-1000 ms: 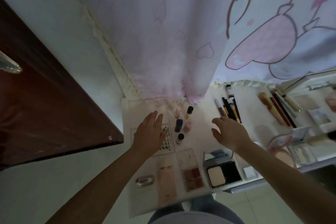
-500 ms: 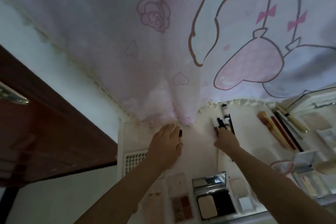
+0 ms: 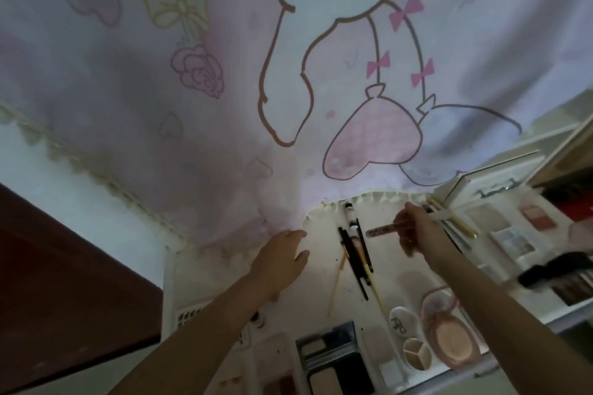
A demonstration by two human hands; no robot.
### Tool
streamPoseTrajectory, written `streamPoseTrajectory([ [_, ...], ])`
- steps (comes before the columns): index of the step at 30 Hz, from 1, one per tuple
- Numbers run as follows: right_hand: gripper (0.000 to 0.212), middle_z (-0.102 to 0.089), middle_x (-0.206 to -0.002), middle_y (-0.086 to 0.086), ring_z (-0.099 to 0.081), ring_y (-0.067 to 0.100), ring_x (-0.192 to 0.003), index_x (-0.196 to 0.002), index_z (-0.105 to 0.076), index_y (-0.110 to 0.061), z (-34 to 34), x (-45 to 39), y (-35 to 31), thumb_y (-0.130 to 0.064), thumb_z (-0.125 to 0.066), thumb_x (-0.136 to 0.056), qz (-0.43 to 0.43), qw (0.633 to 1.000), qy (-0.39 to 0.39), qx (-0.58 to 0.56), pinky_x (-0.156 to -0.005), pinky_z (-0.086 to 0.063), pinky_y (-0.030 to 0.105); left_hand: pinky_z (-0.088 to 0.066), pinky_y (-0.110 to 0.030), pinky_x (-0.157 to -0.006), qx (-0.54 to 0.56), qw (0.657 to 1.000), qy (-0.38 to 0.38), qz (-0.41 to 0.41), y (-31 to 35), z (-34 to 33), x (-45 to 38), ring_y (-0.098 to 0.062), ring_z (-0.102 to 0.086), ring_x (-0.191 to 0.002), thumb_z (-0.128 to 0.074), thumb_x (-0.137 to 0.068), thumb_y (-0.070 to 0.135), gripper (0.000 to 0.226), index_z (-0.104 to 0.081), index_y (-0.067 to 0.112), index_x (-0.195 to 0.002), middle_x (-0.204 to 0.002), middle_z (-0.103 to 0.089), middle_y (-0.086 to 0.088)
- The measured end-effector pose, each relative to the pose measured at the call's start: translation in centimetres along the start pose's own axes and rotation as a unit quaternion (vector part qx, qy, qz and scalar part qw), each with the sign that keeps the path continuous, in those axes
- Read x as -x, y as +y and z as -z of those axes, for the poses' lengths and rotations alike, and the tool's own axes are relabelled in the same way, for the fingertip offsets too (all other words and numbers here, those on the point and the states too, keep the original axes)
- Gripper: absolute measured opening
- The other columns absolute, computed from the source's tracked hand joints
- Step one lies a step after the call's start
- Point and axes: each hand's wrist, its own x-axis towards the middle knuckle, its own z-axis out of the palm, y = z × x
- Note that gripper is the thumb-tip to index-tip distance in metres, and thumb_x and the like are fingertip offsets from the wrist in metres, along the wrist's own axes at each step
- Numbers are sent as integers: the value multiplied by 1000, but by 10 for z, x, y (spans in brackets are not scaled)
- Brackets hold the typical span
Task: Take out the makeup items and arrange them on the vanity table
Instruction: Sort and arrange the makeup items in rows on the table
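On the white vanity table [image 3: 321, 276] lie several dark pencils and thin brushes [image 3: 354, 256] in a row. My right hand [image 3: 417, 229] grips a brown patterned tube [image 3: 382, 230] by one end and holds it level just above the table, right of the pencils. My left hand [image 3: 282, 258] rests flat on the table's back left part, fingers straight, holding nothing. Near the front edge sit a black compact [image 3: 333, 362], a white round pot [image 3: 401, 321], a three-part round palette [image 3: 417, 353] and a pink round compact [image 3: 449, 333].
A pink cartoon-print curtain [image 3: 288, 90] hangs over the table's back edge. A dark wooden door [image 3: 64, 282] stands at the left. More pencils [image 3: 455, 224], eyeshadow palettes [image 3: 516, 242], a blush [image 3: 539, 218] and a black brush [image 3: 552, 269] lie at the right, beside a mirror frame [image 3: 487, 176].
The view has tilted up and to the right. My right hand has picked up the brown tube and moved right of the pencils. My left hand has let go of a small bottle and lies flat.
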Motion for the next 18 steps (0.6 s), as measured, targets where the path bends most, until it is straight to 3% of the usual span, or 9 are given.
streamPoseTrajectory([
  [2,29,-45,-29,-2,-28,4,-22,-64,-38,-12,10,5,-6,-9,-42,-92,45,997,14,64,-29,-20,8,-27,-17,-97,7,1000,-2,-18,9,1,-7,-16,-40,-127,-42,-96,27,44,-36,14,-137,-140,-43,-4],
  [3,28,-48,-29,-1,-28,5,-23,-64,-37,-12,13,8,-9,-3,-45,-89,70,993,7,90,-29,-20,8,-28,-17,-96,10,1000,-4,-27,13,1,-11,-16,-41,-125,-42,-96,26,43,-37,14,-137,-139,-45,-4],
  [6,19,-63,-45,5,-58,14,-39,-69,-51,-9,17,20,-23,1,-56,-85,110,989,-35,96,-34,-38,17,-32,-21,-97,4,998,1,-64,33,8,-22,-16,-44,-123,-45,-94,31,47,-36,15,-137,-137,-47,-4],
  [9,13,-72,-64,8,-68,18,-56,-81,-63,-10,12,30,-35,-9,-52,-88,90,992,-77,45,-42,-48,20,-36,-27,-97,-8,994,25,-102,56,17,-29,-18,-45,-122,-51,-90,39,56,-35,17,-138,-135,-47,-2],
  [14,36,-64,-49,9,-54,17,-36,-70,-59,-6,2,43,-48,-29,-43,-92,107,993,-47,21,-33,-36,18,-39,-23,-77,-53,971,124,-195,81,24,-29,-19,-53,-103,-43,-94,33,33,-49,16,-123,-112,-58,-3],
  [18,41,-63,-49,10,-53,17,-35,-67,-56,-6,-1,47,-58,-33,-40,-93,85,996,-36,-22,-31,-33,19,-40,-25,-83,-100,962,138,-213,89,26,-28,-17,-46,-105,-39,-93,43,43,-43,16,-126,-117,-50,-1],
])
